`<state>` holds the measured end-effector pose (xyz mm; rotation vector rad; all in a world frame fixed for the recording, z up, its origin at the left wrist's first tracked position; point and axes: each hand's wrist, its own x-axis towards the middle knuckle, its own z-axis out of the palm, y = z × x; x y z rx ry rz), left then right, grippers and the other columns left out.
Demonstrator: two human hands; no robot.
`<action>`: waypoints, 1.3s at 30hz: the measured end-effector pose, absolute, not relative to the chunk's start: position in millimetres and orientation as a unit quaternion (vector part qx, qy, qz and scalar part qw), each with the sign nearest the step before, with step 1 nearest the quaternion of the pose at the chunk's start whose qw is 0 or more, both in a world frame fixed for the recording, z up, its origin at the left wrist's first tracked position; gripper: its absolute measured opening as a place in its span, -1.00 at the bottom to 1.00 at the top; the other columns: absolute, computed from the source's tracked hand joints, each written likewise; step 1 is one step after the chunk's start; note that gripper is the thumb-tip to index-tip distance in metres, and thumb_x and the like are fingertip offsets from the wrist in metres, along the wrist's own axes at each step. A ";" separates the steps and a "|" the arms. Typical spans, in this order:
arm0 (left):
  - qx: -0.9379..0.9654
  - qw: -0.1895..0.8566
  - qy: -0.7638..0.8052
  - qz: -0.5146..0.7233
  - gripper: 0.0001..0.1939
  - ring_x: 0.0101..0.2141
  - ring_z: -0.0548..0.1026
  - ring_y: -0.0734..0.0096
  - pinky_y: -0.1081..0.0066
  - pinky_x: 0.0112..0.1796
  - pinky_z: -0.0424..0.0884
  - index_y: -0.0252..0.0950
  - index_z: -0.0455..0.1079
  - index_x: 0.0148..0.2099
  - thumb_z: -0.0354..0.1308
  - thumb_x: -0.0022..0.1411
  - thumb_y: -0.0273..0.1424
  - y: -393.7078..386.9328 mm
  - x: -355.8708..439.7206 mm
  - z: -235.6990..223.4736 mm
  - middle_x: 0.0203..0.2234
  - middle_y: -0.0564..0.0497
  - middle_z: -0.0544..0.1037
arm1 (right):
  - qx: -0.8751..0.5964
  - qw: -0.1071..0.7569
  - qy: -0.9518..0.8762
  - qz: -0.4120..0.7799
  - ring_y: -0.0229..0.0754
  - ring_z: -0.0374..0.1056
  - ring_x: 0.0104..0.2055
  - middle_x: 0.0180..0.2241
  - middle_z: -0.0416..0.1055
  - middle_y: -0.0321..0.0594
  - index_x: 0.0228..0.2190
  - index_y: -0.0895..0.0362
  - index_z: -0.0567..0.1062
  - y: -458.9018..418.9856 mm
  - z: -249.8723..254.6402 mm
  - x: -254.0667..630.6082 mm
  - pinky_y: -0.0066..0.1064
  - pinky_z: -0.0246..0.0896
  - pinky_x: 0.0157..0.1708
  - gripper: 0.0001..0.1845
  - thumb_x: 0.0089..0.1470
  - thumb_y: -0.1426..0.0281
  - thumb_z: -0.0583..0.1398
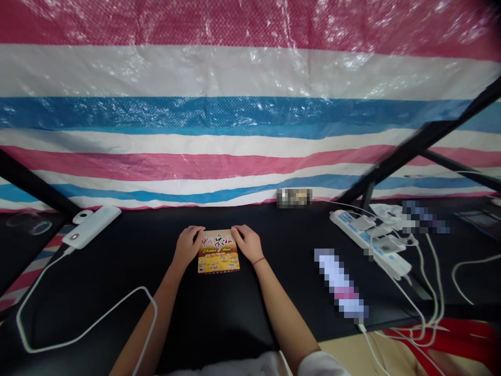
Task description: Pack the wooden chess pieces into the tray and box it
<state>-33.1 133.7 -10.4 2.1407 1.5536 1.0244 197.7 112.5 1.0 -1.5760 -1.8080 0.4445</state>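
A flat Chinese chess box with a yellow and brown printed cover lies face up on the black table. My left hand is at its left side, the thumb at the upper left corner and the other fingers curled and partly hidden. At the opposite side my right hand, with a thin red cord round the wrist, has its thumb on the upper right corner. Between them the two hands grip the box by its sides.
A white power bank with a looping white cable stands at the left. On the right are a power strip full of plugs and cables, and a blurred phone-like device. A striped sheet hangs behind the table; black frame bars slant at both sides.
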 end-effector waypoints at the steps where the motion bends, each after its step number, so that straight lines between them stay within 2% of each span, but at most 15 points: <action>1: 0.747 0.150 0.541 0.355 -0.72 -0.17 0.51 0.28 0.27 -0.09 0.41 -0.23 0.48 -0.15 -0.06 0.32 -0.32 133.8 -33.2 -10.4 -0.22 -0.03 0.57 | -0.604 0.341 -0.699 0.176 -0.24 0.41 -0.29 -0.33 0.49 -0.22 -0.25 0.09 0.56 111.9 1.4 197.9 -0.50 0.20 -0.28 -0.64 0.26 0.21 0.02; 11: 0.769 0.116 0.535 0.331 -0.70 -0.20 0.50 0.26 0.25 -0.10 0.39 -0.24 0.47 -0.14 -0.10 0.34 -0.36 132.8 -29.8 -10.2 -0.23 -0.07 0.56 | -0.577 0.389 -0.679 0.234 -0.25 0.35 -0.42 -0.41 0.46 -0.23 -0.18 0.13 0.57 108.0 5.1 201.1 -0.46 0.23 -0.36 -0.63 0.19 0.18 0.09; 17: 0.778 0.101 0.534 0.316 -0.72 -0.22 0.50 0.26 0.25 -0.12 0.38 -0.22 0.47 -0.16 -0.09 0.34 -0.39 122.1 -18.6 -7.7 -0.25 -0.05 0.56 | -0.557 0.501 -0.560 0.354 -0.11 0.44 -0.21 -0.21 0.54 -0.11 -0.20 0.16 0.58 98.8 14.7 198.9 -0.33 0.34 -0.19 -0.61 0.11 0.15 0.15; 22: 0.775 0.109 0.527 0.331 -0.72 -0.18 0.48 0.27 0.24 -0.10 0.40 -0.22 0.45 -0.08 -0.09 0.34 -0.36 117.2 -11.5 -2.7 -0.20 -0.08 0.51 | -0.524 0.549 -0.501 0.416 -0.06 0.44 -0.11 -0.15 0.55 -0.13 -0.20 0.13 0.59 92.6 43.9 185.1 -0.25 0.35 -0.09 -0.63 0.10 0.16 0.16; 24: 0.759 0.130 0.525 0.362 -0.71 -0.14 0.47 0.26 0.24 -0.07 0.41 -0.22 0.43 -0.03 -0.07 0.33 -0.36 118.2 -14.9 4.3 -0.17 -0.10 0.48 | -0.504 0.543 -0.518 0.427 -0.08 0.44 -0.12 -0.15 0.54 -0.15 -0.17 0.12 0.58 92.0 54.4 173.8 -0.25 0.35 -0.09 -0.64 0.10 0.18 0.18; 27: 0.710 0.161 0.542 0.420 -0.69 -0.10 0.47 0.25 0.22 -0.06 0.42 -0.26 0.40 -0.01 -0.08 0.32 -0.33 119.4 -29.5 22.1 -0.12 -0.12 0.48 | -0.465 0.506 -0.568 0.452 -0.14 0.44 -0.17 -0.10 0.52 -0.16 -0.04 0.09 0.51 93.5 62.6 152.3 -0.29 0.36 -0.12 -0.60 0.14 0.20 0.15; 31: 0.631 0.179 0.577 0.487 -0.66 -0.10 0.49 0.25 0.26 -0.09 0.44 -0.26 0.38 0.01 -0.06 0.33 -0.22 111.6 -55.3 54.8 -0.08 -0.10 0.50 | -0.382 0.428 -0.674 0.466 -0.23 0.43 -0.18 0.06 0.42 -0.17 0.18 0.02 0.29 97.1 65.3 126.6 -0.33 0.34 -0.11 -0.49 0.21 0.27 0.08; 34: 0.608 0.162 0.589 0.506 -0.65 -0.10 0.49 0.26 0.29 -0.12 0.45 -0.25 0.37 0.02 -0.04 0.32 -0.19 99.6 -65.7 75.8 -0.08 -0.09 0.50 | -0.351 0.403 -0.704 0.467 -0.27 0.43 -0.23 0.00 0.46 -0.16 0.22 0.02 0.20 98.7 68.7 120.4 -0.38 0.34 -0.17 -0.45 0.20 0.31 0.07; 39: 0.718 0.107 0.558 0.403 -0.69 -0.02 0.44 0.22 0.20 0.04 0.37 -0.20 0.41 -0.01 -0.07 0.33 -0.26 88.8 -60.2 68.8 -0.07 -0.07 0.50 | -0.490 0.485 -0.619 0.376 -0.23 0.43 -0.28 -0.27 0.52 -0.18 -0.04 0.12 0.46 95.2 64.7 155.4 -0.42 0.34 -0.25 -0.62 0.20 0.26 0.05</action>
